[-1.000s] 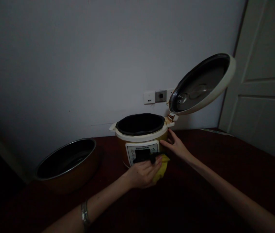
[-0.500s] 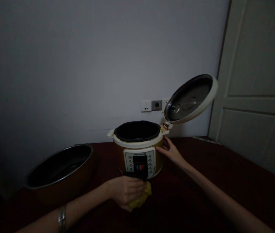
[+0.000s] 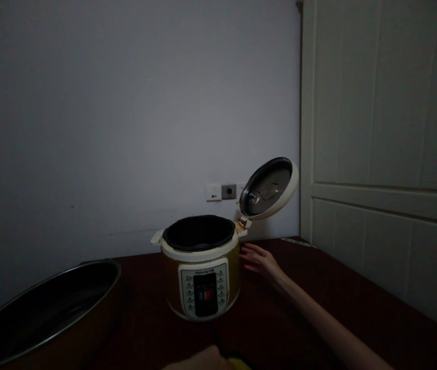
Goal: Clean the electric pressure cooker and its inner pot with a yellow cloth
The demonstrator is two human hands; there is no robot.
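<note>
An electric pressure cooker stands upright with its hinged lid swung up and leaning to the right. Its dark inner pot shows inside the white rim. My right hand is at the cooker's right side, fingers stretched out with their tips against or just beside the wall. Low at the bottom edge, my left hand is mostly cut off by the frame. A bit of yellow cloth shows at that hand; its fingers are out of sight.
On the left, a large wide pan with a dark inside and metal rim rests on the dark red tabletop. Wall sockets sit behind the cooker. A pale panelled door borders the table's right side.
My left hand has moved down from the cooker's front to the bottom edge with the yellow cloth. My right hand's fingers have straightened at the cooker's side. The view has shifted rightward and up.
</note>
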